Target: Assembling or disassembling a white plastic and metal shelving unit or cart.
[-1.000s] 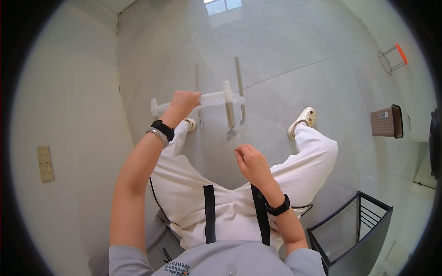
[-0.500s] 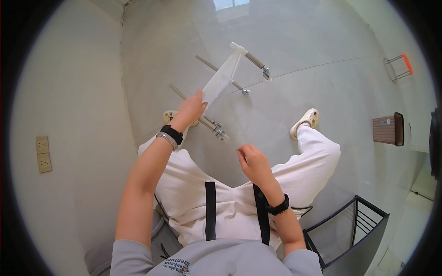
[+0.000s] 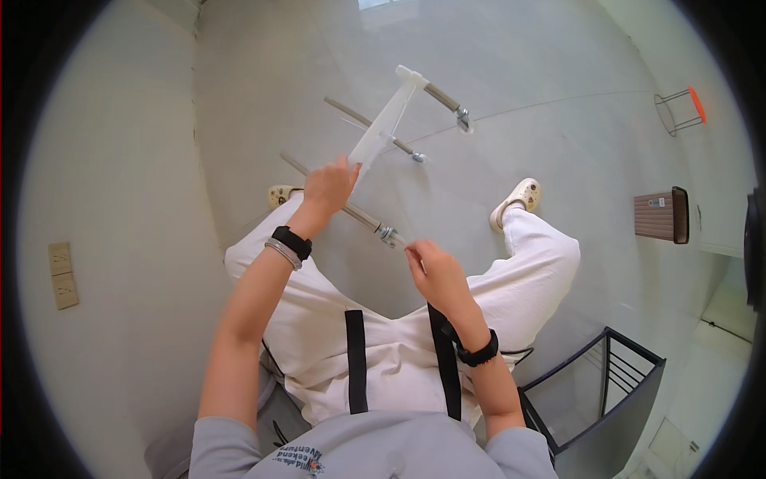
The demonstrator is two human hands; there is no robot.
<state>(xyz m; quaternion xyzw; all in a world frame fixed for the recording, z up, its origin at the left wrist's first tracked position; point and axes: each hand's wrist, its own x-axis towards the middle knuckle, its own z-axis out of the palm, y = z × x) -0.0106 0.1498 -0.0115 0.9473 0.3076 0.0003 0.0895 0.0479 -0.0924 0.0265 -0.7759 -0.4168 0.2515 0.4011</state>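
My left hand [image 3: 329,190] is closed round the near end of a white shelf panel [image 3: 381,132], held up above the floor and tilted. Metal tube legs run through the panel's corners. The near leg [image 3: 361,215] passes beside my left hand and ends in a caster with a clear wheel [image 3: 391,236]. My right hand [image 3: 437,271] has its fingers pinched at that wheel's tip. Further off, a second leg [image 3: 403,147] and a third leg [image 3: 441,96] carry casters too. My left hand hides part of the panel and the near leg.
A black-framed rack [image 3: 594,399] stands close on my right. Beyond it are a brown ribbed bin [image 3: 661,215] and an orange-topped wire stool [image 3: 694,104]. A wall with sockets [image 3: 64,276] rises at the left. My feet rest on the grey floor [image 3: 527,80].
My right hand has come to the near caster and pinches its wheel. The shelf has turned a little in my left hand, so its panel looks narrower. The whole view has shifted slightly.
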